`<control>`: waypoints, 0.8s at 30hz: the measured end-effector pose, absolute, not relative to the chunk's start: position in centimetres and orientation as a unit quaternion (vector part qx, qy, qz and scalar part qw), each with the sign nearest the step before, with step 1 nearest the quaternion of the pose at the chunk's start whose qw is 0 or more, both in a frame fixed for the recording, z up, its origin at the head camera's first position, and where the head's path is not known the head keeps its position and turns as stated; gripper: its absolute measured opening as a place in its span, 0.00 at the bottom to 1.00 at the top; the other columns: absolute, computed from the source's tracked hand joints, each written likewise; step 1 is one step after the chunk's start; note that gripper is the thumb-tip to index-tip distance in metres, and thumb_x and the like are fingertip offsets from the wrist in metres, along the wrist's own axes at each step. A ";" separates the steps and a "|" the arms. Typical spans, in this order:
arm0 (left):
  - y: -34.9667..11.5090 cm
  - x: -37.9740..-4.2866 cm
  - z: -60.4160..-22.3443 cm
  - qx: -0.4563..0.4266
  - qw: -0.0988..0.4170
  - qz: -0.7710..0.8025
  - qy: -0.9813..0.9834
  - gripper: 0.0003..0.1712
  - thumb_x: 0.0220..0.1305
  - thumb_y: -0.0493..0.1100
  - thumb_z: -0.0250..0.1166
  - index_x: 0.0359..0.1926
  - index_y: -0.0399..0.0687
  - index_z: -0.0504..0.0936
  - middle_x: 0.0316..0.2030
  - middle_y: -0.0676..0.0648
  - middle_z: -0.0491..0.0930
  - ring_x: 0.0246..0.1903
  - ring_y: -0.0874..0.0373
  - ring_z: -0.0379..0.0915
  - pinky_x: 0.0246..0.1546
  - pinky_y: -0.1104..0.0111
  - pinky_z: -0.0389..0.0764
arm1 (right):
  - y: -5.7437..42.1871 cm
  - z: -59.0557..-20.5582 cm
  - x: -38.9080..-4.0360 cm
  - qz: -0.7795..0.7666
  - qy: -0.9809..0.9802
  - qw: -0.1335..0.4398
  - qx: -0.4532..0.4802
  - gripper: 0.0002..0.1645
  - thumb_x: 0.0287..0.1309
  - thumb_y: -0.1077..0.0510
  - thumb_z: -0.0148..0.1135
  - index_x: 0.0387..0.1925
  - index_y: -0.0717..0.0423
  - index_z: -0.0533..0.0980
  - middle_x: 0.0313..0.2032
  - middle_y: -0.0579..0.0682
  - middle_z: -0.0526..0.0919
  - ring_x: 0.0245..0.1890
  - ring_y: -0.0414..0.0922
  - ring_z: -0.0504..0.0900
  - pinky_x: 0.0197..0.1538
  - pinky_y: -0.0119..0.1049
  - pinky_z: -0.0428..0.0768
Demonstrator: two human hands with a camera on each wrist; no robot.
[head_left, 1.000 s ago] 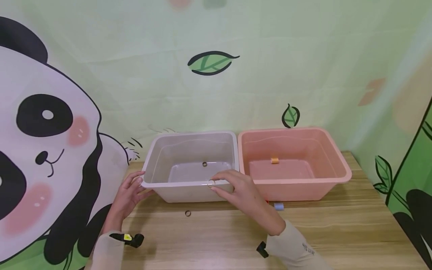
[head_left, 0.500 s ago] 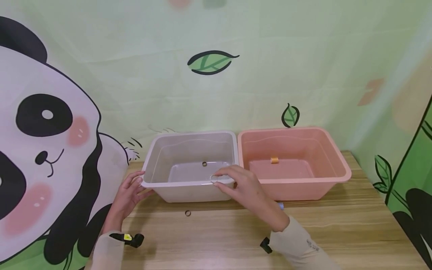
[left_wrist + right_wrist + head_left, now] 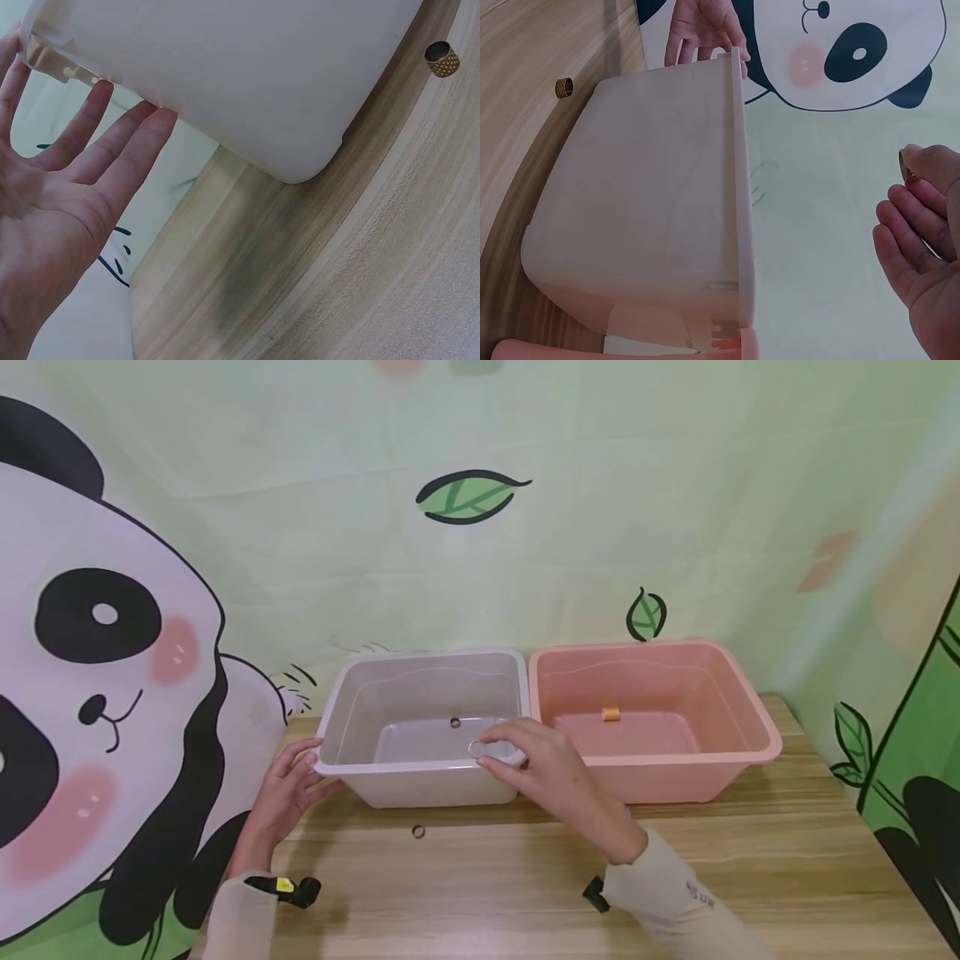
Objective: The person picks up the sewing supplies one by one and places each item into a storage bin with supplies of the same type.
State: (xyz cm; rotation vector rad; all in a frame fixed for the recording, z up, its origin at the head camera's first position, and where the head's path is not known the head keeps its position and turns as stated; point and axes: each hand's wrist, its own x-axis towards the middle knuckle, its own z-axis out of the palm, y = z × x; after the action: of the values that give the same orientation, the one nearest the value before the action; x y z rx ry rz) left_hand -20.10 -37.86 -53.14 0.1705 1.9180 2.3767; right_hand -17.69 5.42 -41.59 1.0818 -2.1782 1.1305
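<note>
Between thumb and index finger, my right hand (image 3: 562,781) pinches a brass ring thimble (image 3: 474,749), held over the near rim of the pale grey basin (image 3: 420,787). In the right wrist view the thimble (image 3: 904,165) is seen edge-on, the other fingers loosely bent. My left hand (image 3: 281,793) touches that basin's left end; in the left wrist view its fingers (image 3: 127,154) are extended against the side below the rim. A second thimble (image 3: 454,722) lies inside the basin. On the table in front sits a third thimble (image 3: 442,60), a dimpled band.
A pink basin (image 3: 660,781) stands right beside the grey one and holds an orange thread spool (image 3: 611,714). Wood-grain table (image 3: 450,893) lies under both. A green cloth backdrop (image 3: 315,527) with a panda print hangs behind the basins.
My right hand has moved slightly up and forward with the thimble, from in front of the grey basin's wall to over its rim. My left hand has stayed put.
</note>
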 end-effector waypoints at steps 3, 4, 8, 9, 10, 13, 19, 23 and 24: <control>-38.0 -19.9 -53.1 0.061 0.039 0.782 0.620 0.15 0.81 0.40 0.48 0.61 0.57 0.75 0.62 0.53 0.73 0.55 0.54 0.82 0.52 0.52 0.83 | 5.4 -41.4 -17.8 0.404 -0.797 0.222 0.390 0.16 0.57 0.58 0.75 0.47 0.56 0.83 0.44 0.49 0.88 0.44 0.43 0.86 0.37 0.21 0.83; -38.0 -19.8 -53.0 0.062 0.037 0.783 0.618 0.15 0.81 0.40 0.48 0.61 0.57 0.75 0.62 0.52 0.73 0.55 0.53 0.82 0.52 0.51 0.83 | 5.4 -41.4 -17.8 0.402 -0.800 0.220 0.388 0.16 0.58 0.58 0.75 0.47 0.55 0.83 0.45 0.48 0.88 0.44 0.43 0.86 0.36 0.21 0.83; -38.2 -19.7 -52.9 0.062 0.037 0.781 0.620 0.16 0.82 0.40 0.48 0.62 0.57 0.75 0.62 0.52 0.73 0.55 0.54 0.82 0.51 0.52 0.84 | 5.5 -41.0 -17.9 0.398 -0.807 0.218 0.379 0.16 0.58 0.57 0.75 0.47 0.54 0.83 0.46 0.49 0.88 0.45 0.43 0.85 0.36 0.22 0.82; -38.2 -19.7 -52.8 0.061 0.038 0.780 0.621 0.16 0.82 0.40 0.48 0.62 0.57 0.74 0.62 0.52 0.72 0.55 0.54 0.82 0.52 0.52 0.84 | 5.5 -40.9 -17.9 0.397 -0.807 0.219 0.378 0.16 0.58 0.56 0.75 0.47 0.54 0.83 0.46 0.49 0.88 0.45 0.43 0.85 0.35 0.22 0.82; -38.1 -19.7 -52.8 0.061 0.039 0.779 0.623 0.16 0.82 0.40 0.48 0.62 0.57 0.74 0.62 0.53 0.72 0.55 0.54 0.82 0.52 0.53 0.83 | 5.5 -40.9 -17.9 0.397 -0.807 0.221 0.378 0.16 0.58 0.57 0.75 0.47 0.55 0.83 0.46 0.49 0.88 0.45 0.43 0.85 0.35 0.22 0.82; -38.0 -19.8 -52.8 0.059 0.039 0.778 0.625 0.16 0.82 0.41 0.48 0.62 0.57 0.74 0.63 0.53 0.72 0.55 0.54 0.82 0.52 0.53 0.83 | 5.5 -40.8 -18.0 0.394 -0.803 0.231 0.382 0.16 0.58 0.56 0.75 0.47 0.55 0.84 0.45 0.49 0.88 0.47 0.44 0.86 0.37 0.24 0.83; -37.7 -19.9 -52.8 0.055 0.039 0.776 0.627 0.16 0.81 0.41 0.49 0.63 0.56 0.73 0.63 0.53 0.71 0.55 0.55 0.82 0.51 0.53 0.84 | 5.5 -40.5 -18.3 0.391 -0.796 0.247 0.391 0.16 0.57 0.57 0.76 0.46 0.55 0.84 0.44 0.48 0.89 0.48 0.44 0.87 0.51 0.36 0.85; -37.5 -19.9 -52.9 0.059 0.039 0.780 0.622 0.16 0.81 0.41 0.48 0.62 0.57 0.74 0.62 0.53 0.72 0.55 0.55 0.82 0.52 0.53 0.83 | 5.7 -40.2 -18.4 0.388 -0.801 0.242 0.387 0.16 0.57 0.57 0.76 0.47 0.56 0.84 0.44 0.48 0.89 0.48 0.44 0.87 0.53 0.37 0.85; -37.5 -19.9 -52.9 0.062 0.040 0.781 0.620 0.16 0.81 0.41 0.48 0.62 0.57 0.74 0.62 0.53 0.73 0.55 0.55 0.82 0.52 0.53 0.84 | 5.7 -40.2 -18.4 0.387 -0.803 0.239 0.385 0.16 0.57 0.57 0.76 0.47 0.55 0.84 0.44 0.48 0.89 0.48 0.44 0.87 0.53 0.36 0.85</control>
State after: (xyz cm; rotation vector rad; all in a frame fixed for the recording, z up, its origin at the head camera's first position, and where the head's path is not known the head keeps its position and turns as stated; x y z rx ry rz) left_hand -19.95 -37.51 -52.94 0.1885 1.9000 2.3934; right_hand -18.41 5.74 -40.16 1.0544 -2.1987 1.0593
